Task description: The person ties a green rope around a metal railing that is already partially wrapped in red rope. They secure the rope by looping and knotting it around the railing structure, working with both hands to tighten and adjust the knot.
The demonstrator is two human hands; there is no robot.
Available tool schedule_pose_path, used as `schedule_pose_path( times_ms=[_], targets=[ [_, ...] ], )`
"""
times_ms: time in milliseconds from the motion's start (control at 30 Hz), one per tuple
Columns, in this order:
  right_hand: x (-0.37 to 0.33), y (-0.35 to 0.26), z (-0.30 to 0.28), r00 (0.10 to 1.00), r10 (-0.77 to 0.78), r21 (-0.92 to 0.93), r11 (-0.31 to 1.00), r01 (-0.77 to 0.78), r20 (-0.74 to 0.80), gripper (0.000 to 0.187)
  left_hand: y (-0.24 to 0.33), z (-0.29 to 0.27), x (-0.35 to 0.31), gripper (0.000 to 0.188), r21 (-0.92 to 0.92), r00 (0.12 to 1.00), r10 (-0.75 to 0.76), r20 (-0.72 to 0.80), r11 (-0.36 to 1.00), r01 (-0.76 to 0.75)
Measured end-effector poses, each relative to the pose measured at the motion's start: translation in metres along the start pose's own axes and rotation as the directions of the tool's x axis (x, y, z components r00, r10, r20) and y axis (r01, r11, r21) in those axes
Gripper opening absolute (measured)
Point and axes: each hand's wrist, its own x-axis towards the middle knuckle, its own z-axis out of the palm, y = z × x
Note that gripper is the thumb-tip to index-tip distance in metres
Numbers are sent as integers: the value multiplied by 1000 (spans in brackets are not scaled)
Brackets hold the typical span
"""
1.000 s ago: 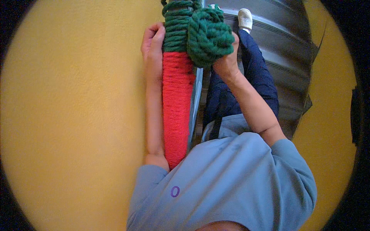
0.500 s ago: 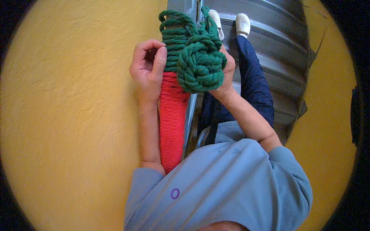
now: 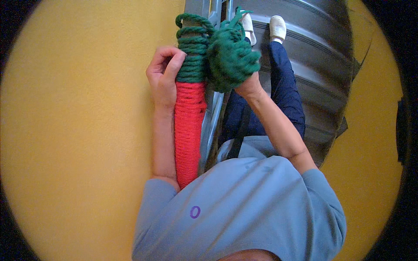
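Thick green yarn [image 3: 191, 54] is wound in coils round a handrail, right above a long stretch of tightly wound red yarn [image 3: 189, 126]. Its topmost loops sit looser and wider apart. My left hand [image 3: 163, 74] is at the left side of the green coils, thumb and forefinger pinched together at their edge. On the rail's right side my right hand [image 3: 250, 85] grips a bulky green yarn bundle [image 3: 233, 56], blurred by motion. Most of that hand's fingers are hidden behind the bundle. A strand links the bundle to the top coils.
A grey metal railing [image 3: 211, 113] runs beside the wrapped handrail. Dark ribbed stair steps [image 3: 320, 78] curve away on the right, with my white shoes [image 3: 277, 28] on them. A yellow textured wall [image 3: 87, 130] stands close on the left.
The green bundle has turned in my right hand and shifted slightly up, away from the coils and red yarn it partly covered. My left hand stays at the coils' edge.
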Motion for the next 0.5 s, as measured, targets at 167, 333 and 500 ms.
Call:
schedule_pose_path(
  times_ms=[167, 333, 500],
  targets=[
    [-17, -26, 37, 933, 356, 766, 615, -188, -57, 14, 48, -3, -12, 9, -34, 983, -123, -137, 992, 119],
    [-23, -49, 49, 987, 159, 457, 879, -138, -7, 14, 71, -11, -16, 11, 186, 975, -68, -210, 977, 108],
    [-18, -62, 64, 991, 118, 463, 883, -78, -58, 11, 72, -22, -17, 14, 72, 975, -117, -190, 989, 133]
  ],
)
